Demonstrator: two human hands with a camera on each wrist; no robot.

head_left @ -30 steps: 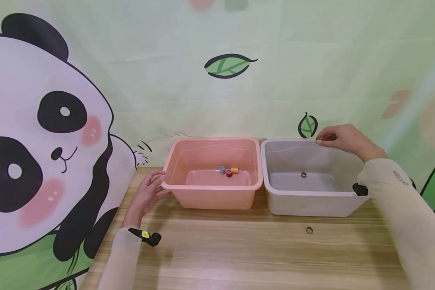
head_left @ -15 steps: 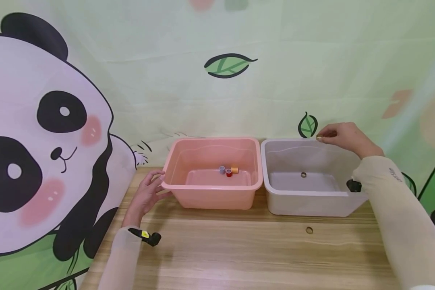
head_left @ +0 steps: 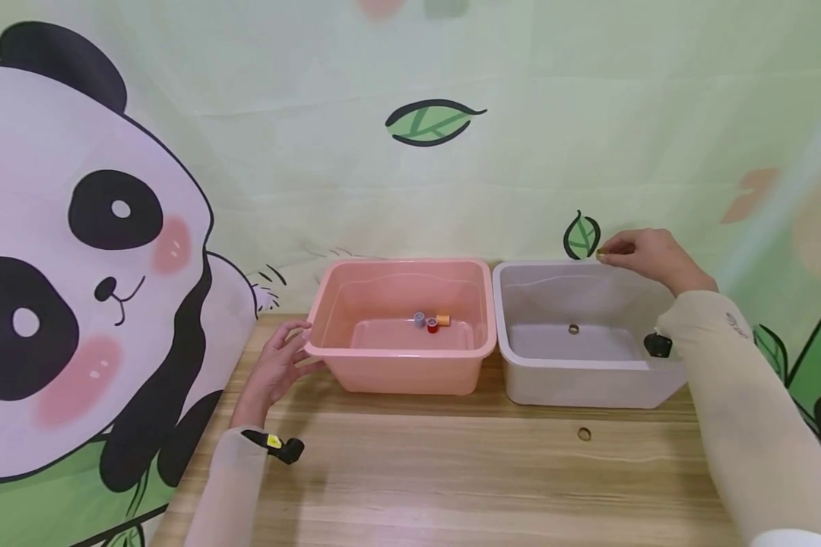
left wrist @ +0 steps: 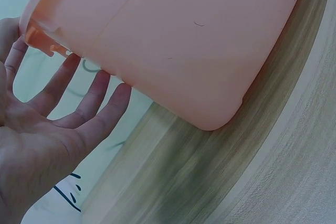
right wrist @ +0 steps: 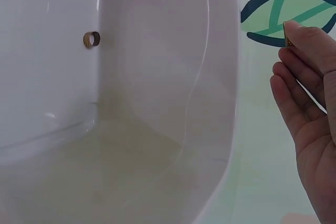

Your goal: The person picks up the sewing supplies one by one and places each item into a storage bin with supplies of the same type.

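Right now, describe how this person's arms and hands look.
The left hand and right hand are gloveless. The left sleeve and right sleeve are pale cream; the right bears a dark marking, too small to read. On the left side, a black strap bears a yellow patch and a black device; a similar device sits on the right.

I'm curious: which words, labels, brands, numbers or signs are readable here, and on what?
No text is readable.
Small dark print on the beige fabric right sleeve: too blurred to read.
Small yellow label on the black left wrist strap: any writing too small.
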